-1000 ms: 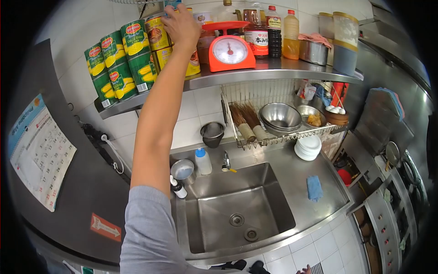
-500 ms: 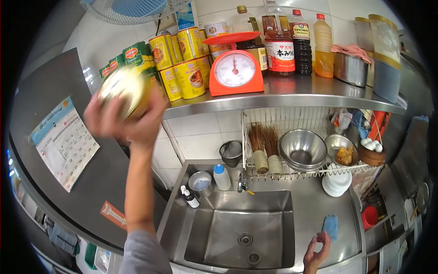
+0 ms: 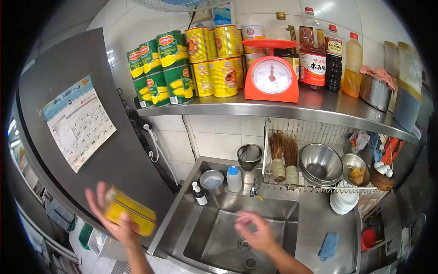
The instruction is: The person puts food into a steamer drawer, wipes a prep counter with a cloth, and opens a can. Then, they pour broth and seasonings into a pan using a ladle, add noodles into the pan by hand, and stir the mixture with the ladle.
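At the lower left, my left hand (image 3: 119, 224) holds a yellow can (image 3: 130, 211), tilted, with the palm beneath and behind it and some fingers spread. My right hand (image 3: 256, 232) hovers over the steel sink (image 3: 219, 233), holding nothing, its fingers bent and apart. Above, on the steel shelf (image 3: 219, 108), similar yellow cans (image 3: 224, 77) are stacked beside green corn cans (image 3: 175, 82). A red kitchen scale (image 3: 272, 77) stands to the right of the yellow cans.
A grey door with a calendar (image 3: 80, 123) is at left. Behind the sink are a blue-capped bottle (image 3: 234, 179), a pump bottle (image 3: 200, 194) and a strainer (image 3: 249, 156). A wire rack holds steel bowls (image 3: 320, 163). A blue cloth (image 3: 328, 246) lies on the right counter.
My left hand reached to the shelf, took hold of a yellow can and brought it down to the lower left. My right hand has come up from the bottom edge and moved left over the sink.
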`<state>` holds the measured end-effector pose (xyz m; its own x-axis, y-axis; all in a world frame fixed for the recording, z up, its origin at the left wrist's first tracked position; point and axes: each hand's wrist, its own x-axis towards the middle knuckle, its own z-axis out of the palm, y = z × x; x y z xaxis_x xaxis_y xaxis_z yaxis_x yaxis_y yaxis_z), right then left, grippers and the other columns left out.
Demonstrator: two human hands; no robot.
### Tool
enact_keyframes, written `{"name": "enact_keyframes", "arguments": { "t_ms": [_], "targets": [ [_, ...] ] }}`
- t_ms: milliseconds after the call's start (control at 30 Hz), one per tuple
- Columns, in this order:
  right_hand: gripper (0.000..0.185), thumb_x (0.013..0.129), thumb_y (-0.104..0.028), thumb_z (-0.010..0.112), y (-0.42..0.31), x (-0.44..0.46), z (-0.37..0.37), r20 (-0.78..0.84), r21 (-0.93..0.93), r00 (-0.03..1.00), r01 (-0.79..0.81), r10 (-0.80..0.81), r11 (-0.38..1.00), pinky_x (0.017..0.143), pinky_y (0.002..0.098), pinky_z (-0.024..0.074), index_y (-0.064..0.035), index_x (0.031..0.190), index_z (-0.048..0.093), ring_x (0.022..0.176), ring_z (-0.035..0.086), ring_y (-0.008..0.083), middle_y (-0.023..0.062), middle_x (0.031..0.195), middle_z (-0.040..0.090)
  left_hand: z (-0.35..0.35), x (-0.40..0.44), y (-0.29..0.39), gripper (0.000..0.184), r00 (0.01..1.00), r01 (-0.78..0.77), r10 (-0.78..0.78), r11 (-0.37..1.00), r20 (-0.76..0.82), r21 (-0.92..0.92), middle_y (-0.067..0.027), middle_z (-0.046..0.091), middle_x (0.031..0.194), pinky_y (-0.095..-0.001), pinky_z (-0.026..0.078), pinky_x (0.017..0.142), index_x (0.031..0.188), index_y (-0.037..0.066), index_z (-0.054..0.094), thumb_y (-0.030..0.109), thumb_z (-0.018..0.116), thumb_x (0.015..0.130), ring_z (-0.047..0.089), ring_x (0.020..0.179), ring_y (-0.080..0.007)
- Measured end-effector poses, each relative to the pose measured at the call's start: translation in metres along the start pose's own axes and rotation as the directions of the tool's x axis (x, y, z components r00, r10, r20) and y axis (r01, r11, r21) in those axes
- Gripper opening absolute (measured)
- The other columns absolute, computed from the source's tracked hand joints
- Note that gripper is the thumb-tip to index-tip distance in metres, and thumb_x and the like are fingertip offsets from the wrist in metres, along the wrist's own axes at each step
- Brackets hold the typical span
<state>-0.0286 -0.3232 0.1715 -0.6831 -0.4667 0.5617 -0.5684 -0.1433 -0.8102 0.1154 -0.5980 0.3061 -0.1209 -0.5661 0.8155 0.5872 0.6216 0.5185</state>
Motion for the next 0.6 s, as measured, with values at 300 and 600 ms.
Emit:
{"name": "enact_keyframes", "arguments": {
  "t_ms": [300,600],
  "targets": [
    [0.082,0.082,-0.01,0.076,0.017,-0.058,0.112,0.551,0.511,0.811,-0.515,0.197,0.688,0.103,0.0329,0.0412,-0.0045,0.148,0.027,0.124,0.048,0.0166,0.0071,0.137,0.047,-0.014,-0.163,-0.02,0.132,0.898,0.222,-0.26,0.964,0.355,0.145,-0.0205,0.041,0.133,-0.0407,0.041,0.101,0.151,0.003,-0.001,0.03,0.089,0.058,0.05,0.116,-0.0286],
    [0.087,0.073,0.003,0.078,0.009,-0.076,0.159,0.773,0.519,0.632,-0.572,-0.063,0.635,0.105,0.0332,0.0393,-0.0003,0.145,0.029,0.127,0.046,0.0194,0.0104,0.137,0.047,-0.064,-0.201,0.062,0.131,0.866,0.481,-0.5,0.823,-0.017,0.301,-0.0201,0.051,0.129,-0.04,0.039,0.105,0.152,0.005,0.0,0.021,0.092,0.059,0.052,0.119,-0.0291]
  ]
}}
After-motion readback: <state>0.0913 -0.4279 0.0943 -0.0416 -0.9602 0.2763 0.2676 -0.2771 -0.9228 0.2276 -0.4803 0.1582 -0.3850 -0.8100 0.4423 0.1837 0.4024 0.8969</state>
